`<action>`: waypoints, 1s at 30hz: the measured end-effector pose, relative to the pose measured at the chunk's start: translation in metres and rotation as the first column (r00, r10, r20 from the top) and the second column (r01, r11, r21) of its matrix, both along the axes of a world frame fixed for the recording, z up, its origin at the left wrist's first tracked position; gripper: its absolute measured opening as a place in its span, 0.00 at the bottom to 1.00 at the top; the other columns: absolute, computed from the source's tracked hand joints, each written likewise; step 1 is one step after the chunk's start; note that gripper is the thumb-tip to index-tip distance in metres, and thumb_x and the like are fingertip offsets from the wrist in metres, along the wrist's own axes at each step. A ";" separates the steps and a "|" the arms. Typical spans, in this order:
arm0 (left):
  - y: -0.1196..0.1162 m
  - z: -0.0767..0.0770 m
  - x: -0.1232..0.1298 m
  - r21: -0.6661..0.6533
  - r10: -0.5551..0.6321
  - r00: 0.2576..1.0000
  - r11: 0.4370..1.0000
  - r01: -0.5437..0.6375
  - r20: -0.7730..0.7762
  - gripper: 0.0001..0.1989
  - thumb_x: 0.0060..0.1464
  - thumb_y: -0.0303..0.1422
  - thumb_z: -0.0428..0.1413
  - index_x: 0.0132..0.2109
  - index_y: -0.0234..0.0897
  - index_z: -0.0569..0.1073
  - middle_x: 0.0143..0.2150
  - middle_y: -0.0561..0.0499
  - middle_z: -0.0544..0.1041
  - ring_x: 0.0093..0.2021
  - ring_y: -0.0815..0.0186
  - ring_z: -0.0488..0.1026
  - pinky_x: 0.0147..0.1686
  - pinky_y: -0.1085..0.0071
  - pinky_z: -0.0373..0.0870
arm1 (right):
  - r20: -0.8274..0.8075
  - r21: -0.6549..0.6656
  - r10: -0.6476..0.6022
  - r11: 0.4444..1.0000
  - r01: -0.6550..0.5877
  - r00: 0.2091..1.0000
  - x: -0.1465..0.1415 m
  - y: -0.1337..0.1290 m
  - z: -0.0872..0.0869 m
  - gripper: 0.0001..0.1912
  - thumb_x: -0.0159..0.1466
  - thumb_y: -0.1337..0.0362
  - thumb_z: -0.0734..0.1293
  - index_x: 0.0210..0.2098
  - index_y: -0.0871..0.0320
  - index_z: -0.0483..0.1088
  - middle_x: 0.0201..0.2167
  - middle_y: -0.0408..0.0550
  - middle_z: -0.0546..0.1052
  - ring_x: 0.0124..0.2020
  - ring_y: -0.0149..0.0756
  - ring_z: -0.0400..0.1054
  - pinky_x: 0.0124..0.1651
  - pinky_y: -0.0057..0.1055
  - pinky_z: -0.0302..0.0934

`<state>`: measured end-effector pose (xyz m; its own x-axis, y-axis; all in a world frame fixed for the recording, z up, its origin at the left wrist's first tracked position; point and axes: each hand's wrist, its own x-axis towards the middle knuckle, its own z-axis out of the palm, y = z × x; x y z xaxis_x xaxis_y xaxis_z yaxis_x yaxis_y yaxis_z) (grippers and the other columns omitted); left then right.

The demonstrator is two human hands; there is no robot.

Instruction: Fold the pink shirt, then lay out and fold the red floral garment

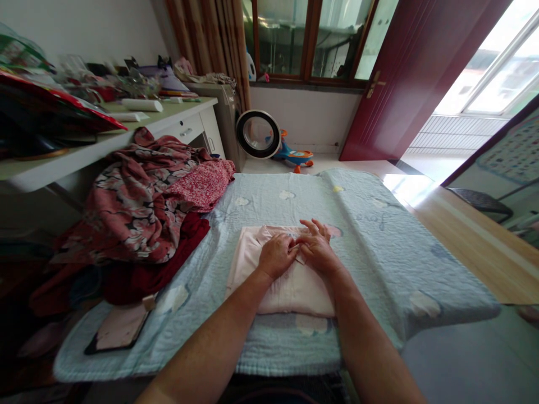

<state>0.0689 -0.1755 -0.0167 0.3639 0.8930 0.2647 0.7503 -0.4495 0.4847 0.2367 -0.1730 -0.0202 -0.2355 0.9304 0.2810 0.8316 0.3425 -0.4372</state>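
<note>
A pale pink shirt (295, 294), folded into a flat rectangle, lies on a light blue quilted cloth (269, 350) with its collar end away from me. My left hand (278, 255) rests over the upper middle of the shirt, its fingers closed at the front placket near the collar. Against it, my right hand (316, 247) pinches the same spot with thumb and forefinger, while its other fingers stick out. A bit of the shirt's fabric shows between the two hands. Any button there is hidden by the fingers.
A heap of floral and red clothes (138, 196) covers the left side. Near the front left lies a dark flat item (115, 331) with a pinkish top. Behind stand a cluttered desk (185, 112), a washing machine with its round door (258, 134) open, and a toy car (295, 154).
</note>
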 end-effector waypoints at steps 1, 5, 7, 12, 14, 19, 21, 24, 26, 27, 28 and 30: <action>0.000 0.000 0.000 -0.001 -0.002 1.000 1.000 0.002 -0.002 0.08 0.60 0.36 0.54 0.33 0.39 0.70 0.35 0.50 0.74 0.40 0.62 0.70 0.41 0.67 0.65 | 0.003 -0.005 -0.002 1.000 0.002 1.000 0.000 0.001 0.000 0.14 0.59 0.69 0.62 0.32 0.50 0.79 0.64 0.42 0.63 0.69 0.49 0.41 0.67 0.56 0.27; 0.000 -0.001 -0.001 0.013 -0.011 1.000 1.000 0.011 -0.017 0.06 0.58 0.34 0.56 0.33 0.39 0.70 0.36 0.50 0.74 0.40 0.62 0.69 0.42 0.67 0.65 | 0.006 -0.010 -0.048 0.999 0.048 0.999 0.005 0.006 -0.004 0.12 0.60 0.68 0.62 0.34 0.51 0.78 0.63 0.46 0.64 0.69 0.49 0.42 0.67 0.57 0.30; 0.000 -0.001 -0.001 0.022 -0.011 1.000 1.000 0.011 -0.021 0.06 0.58 0.33 0.56 0.33 0.39 0.70 0.36 0.50 0.73 0.40 0.62 0.69 0.41 0.67 0.64 | 0.009 -0.013 -0.068 0.998 0.068 0.998 0.008 0.009 -0.006 0.12 0.60 0.68 0.62 0.35 0.52 0.78 0.63 0.46 0.63 0.69 0.49 0.41 0.67 0.57 0.31; 0.001 -0.002 0.000 0.033 -0.003 1.000 0.999 0.003 -0.020 0.06 0.57 0.33 0.56 0.32 0.38 0.69 0.35 0.51 0.73 0.39 0.63 0.69 0.41 0.67 0.64 | 0.013 0.012 -0.108 0.994 0.108 0.994 0.014 0.014 -0.011 0.12 0.61 0.67 0.61 0.36 0.52 0.77 0.64 0.48 0.62 0.69 0.50 0.41 0.66 0.56 0.34; 0.000 -0.002 0.000 0.036 0.000 1.000 0.999 0.000 -0.015 0.06 0.57 0.32 0.56 0.32 0.38 0.69 0.35 0.51 0.73 0.39 0.63 0.69 0.41 0.68 0.64 | 0.017 0.030 -0.124 0.992 0.123 0.992 0.017 0.017 -0.014 0.12 0.62 0.66 0.61 0.35 0.52 0.77 0.64 0.48 0.63 0.68 0.50 0.43 0.65 0.57 0.36; 0.001 -0.002 -0.001 0.022 -0.013 1.000 1.000 0.012 0.007 0.05 0.56 0.32 0.56 0.32 0.38 0.69 0.35 0.51 0.73 0.40 0.63 0.69 0.42 0.68 0.64 | -0.011 0.093 -0.275 0.957 0.275 0.961 0.030 0.026 -0.020 0.11 0.61 0.69 0.61 0.33 0.53 0.75 0.60 0.49 0.66 0.65 0.49 0.49 0.63 0.53 0.41; 0.001 -0.001 -0.001 0.012 -0.003 1.000 1.000 0.003 0.010 0.05 0.56 0.31 0.56 0.32 0.38 0.69 0.35 0.51 0.73 0.40 0.63 0.69 0.42 0.68 0.64 | -0.062 0.119 -0.343 0.930 0.348 0.937 0.035 0.026 -0.017 0.10 0.61 0.68 0.62 0.35 0.53 0.75 0.58 0.50 0.68 0.62 0.49 0.52 0.62 0.50 0.45; 0.000 0.000 0.000 0.029 0.028 1.000 0.999 -0.028 -0.001 0.05 0.56 0.31 0.56 0.33 0.38 0.69 0.36 0.50 0.73 0.41 0.62 0.68 0.43 0.67 0.64 | -0.139 0.145 -0.318 0.930 0.337 0.938 0.038 0.019 -0.008 0.10 0.62 0.64 0.63 0.40 0.54 0.74 0.51 0.51 0.72 0.55 0.47 0.59 0.57 0.44 0.51; -0.002 0.001 0.000 0.072 0.044 0.999 0.996 -0.043 -0.012 0.03 0.56 0.32 0.57 0.36 0.38 0.70 0.38 0.49 0.73 0.43 0.61 0.67 0.45 0.66 0.64 | -0.140 0.132 -0.201 0.967 0.219 0.970 0.034 0.012 -0.001 0.08 0.62 0.63 0.63 0.38 0.55 0.73 0.43 0.50 0.74 0.48 0.43 0.63 0.54 0.40 0.53; -0.003 0.002 0.001 0.096 0.049 0.999 0.994 -0.046 -0.024 0.04 0.57 0.32 0.57 0.37 0.38 0.70 0.39 0.49 0.72 0.44 0.60 0.67 0.46 0.65 0.64 | -0.121 0.116 -0.141 0.981 0.156 0.982 0.031 0.009 0.001 0.07 0.62 0.63 0.64 0.36 0.56 0.74 0.39 0.49 0.74 0.45 0.41 0.64 0.54 0.38 0.53; -0.005 0.002 0.001 0.117 0.051 0.998 0.992 -0.046 -0.041 0.04 0.57 0.33 0.57 0.39 0.38 0.71 0.41 0.49 0.72 0.45 0.60 0.66 0.46 0.65 0.64 | -0.092 0.095 -0.100 0.990 0.108 0.991 0.027 0.006 0.002 0.07 0.62 0.63 0.64 0.35 0.56 0.74 0.37 0.48 0.74 0.43 0.40 0.64 0.53 0.37 0.53; -0.007 0.003 0.002 0.147 0.043 0.995 0.989 -0.029 -0.092 0.04 0.60 0.33 0.55 0.40 0.39 0.73 0.42 0.48 0.72 0.46 0.59 0.66 0.46 0.63 0.63 | -0.020 0.054 -0.097 0.994 0.098 0.995 0.020 0.002 0.001 0.07 0.61 0.63 0.65 0.35 0.55 0.75 0.37 0.48 0.74 0.42 0.40 0.64 0.53 0.37 0.52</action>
